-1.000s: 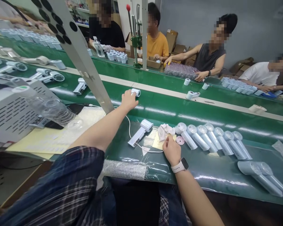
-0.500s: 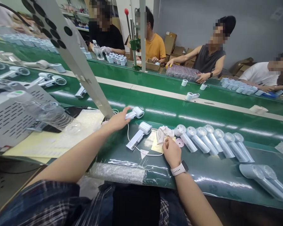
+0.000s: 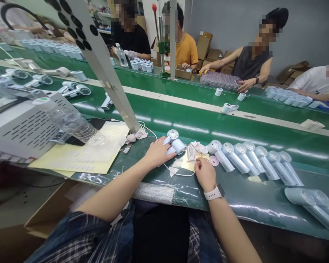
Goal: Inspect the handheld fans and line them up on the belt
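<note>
My left hand [image 3: 158, 153] lies on the green bench, fingers closed round the handles of two small light-blue handheld fans [image 3: 174, 141], whose round heads point away from me. My right hand [image 3: 204, 173], with a white watch on its wrist, pinches something small I cannot make out at the edge of a yellow sheet [image 3: 188, 165]. A crumpled white cloth [image 3: 196, 149] and a pink round sticker [image 3: 213, 160] lie just beyond it. A white cable [image 3: 178, 174] runs under both hands.
A row of several fans [image 3: 252, 159] lies to the right, two more [image 3: 312, 206] nearer the edge. A slanted metal post [image 3: 109, 69], a grey vented box [image 3: 24, 128], yellow papers [image 3: 79, 155] and bubble wrap [image 3: 153, 191] sit left. Other people work across the conveyor belts [image 3: 197, 117].
My left hand pulled back from the far belt with a fan and now rests at the near bench beside the second fan. My right hand stayed at the yellow sheet.
</note>
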`<state>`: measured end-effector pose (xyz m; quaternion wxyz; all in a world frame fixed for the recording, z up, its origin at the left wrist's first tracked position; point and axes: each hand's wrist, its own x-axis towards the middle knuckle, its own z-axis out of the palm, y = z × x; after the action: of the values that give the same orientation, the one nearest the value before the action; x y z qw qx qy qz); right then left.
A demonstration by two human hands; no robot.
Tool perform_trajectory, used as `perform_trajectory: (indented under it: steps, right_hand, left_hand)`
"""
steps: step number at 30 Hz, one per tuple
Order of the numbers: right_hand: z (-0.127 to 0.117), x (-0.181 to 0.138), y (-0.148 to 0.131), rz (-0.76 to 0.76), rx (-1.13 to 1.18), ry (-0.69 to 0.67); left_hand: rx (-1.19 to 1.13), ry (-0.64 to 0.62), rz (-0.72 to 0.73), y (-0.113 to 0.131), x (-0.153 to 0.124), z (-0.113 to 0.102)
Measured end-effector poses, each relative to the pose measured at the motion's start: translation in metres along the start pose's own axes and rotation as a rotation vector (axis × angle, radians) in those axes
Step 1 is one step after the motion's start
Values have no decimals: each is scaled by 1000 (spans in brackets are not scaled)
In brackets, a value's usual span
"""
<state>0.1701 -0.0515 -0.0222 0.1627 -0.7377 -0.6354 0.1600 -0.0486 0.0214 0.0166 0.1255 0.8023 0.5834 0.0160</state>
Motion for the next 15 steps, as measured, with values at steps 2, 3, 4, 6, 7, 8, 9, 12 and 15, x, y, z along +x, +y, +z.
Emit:
perform_trajectory:
  steps: [2,3,4,6,7,8,9,12,15]
  right_hand:
    - [1,-2,1,-12,21,7]
    - [1,-2,2,-19,33,9]
    - [2,-3,1,-24,47,11]
    - [4,-3,0,-25,78,18]
    - [5,-3,-2,-22,97,23]
    - [7,-2,-2,-19,118,28]
    - [8,-1,-3,-17,144,31]
    - [8,2,1,-19,254,33]
    - [3,2,7,-31,414,18]
  left_hand:
    - [-46,-15,12,-2,3,0]
    - [-83,-17,7,-6,4,-1]
    - [-128,-6,-4,-11,5,-1]
    - [-265,58,-36,-20,2,-1]
    - [-373,105,-60,-24,-2,-1]
    - [-520,160,-86,-26,-7,0]
    - [-708,214,-111,-26,-14,1]
    - [-1364,306,-105,-20,-36,3]
    - [-1746,275,37,-5,-55,-1]
